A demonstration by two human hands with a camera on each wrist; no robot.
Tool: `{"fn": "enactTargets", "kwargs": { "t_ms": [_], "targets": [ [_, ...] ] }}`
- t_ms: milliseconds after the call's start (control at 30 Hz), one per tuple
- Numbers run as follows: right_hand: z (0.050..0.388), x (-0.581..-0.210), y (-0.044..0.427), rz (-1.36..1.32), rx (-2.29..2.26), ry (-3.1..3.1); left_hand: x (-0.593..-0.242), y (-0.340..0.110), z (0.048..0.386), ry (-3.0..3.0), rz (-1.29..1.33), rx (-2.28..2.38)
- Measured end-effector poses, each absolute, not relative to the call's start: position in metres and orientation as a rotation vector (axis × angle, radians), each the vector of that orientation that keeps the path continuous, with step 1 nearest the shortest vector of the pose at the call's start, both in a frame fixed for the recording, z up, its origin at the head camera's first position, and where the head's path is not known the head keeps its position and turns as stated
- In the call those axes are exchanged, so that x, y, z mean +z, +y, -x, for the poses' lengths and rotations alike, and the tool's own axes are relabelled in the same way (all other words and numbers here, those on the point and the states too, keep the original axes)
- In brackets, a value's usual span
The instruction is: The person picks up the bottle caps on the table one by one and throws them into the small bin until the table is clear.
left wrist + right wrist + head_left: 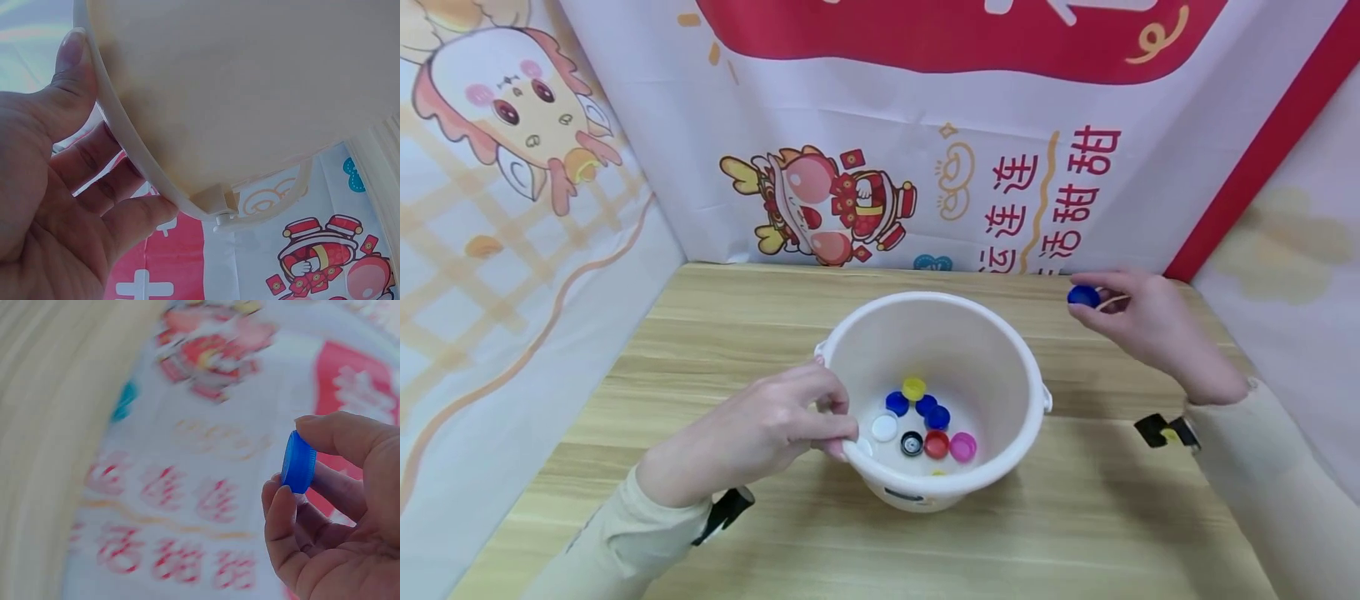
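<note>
A white plastic bucket [936, 342] stands on the table with several bottle caps on its bottom. Among them are a yellow cap [913, 388], a black cap [912, 443], a red cap [936, 444], a pink cap [963, 447], a white cap [884, 428] and several blue ones. My left hand [767, 425] grips the bucket's left rim, fingers and thumb on either side of its edge, as the left wrist view also shows. To the right of the bucket, above the table, my right hand [1157, 329] pinches a blue bottle cap [299, 464] between thumb and fingertips.
A wood-grain table [700, 333] lies under the bucket. Printed cloth walls [850, 100] with cartoon figures and red lettering rise behind it and at both sides. The bucket's handle [272, 214] hangs from a lug by the rim.
</note>
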State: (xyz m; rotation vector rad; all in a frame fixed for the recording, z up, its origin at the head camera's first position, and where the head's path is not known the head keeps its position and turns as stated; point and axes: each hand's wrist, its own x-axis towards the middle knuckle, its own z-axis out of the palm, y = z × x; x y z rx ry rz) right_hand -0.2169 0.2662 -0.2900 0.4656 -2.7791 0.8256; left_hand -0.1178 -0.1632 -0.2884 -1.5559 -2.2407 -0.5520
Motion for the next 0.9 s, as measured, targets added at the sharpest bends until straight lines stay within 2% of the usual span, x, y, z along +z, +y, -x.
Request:
{"fn": "enactTargets", "kwargs": {
  "t_ms": [200, 367, 900],
  "targets": [
    [0.176, -0.264, 0.233, -0.664, 0.803, -2.580, -0.289, -0.164, 0.119, -2.260, 1.544, -0.581],
    [0.155, -0.249, 0.212, -0.791, 0.765, -2.494, -0.290, -0.164, 0.119, -2.247, 1.544, -0.589],
    [0.140, -0.234, 0.182, -0.975, 0.762, -2.474, -0.289, -0.165, 0.117, -2.257, 1.539, -0.579]
  ]
}}
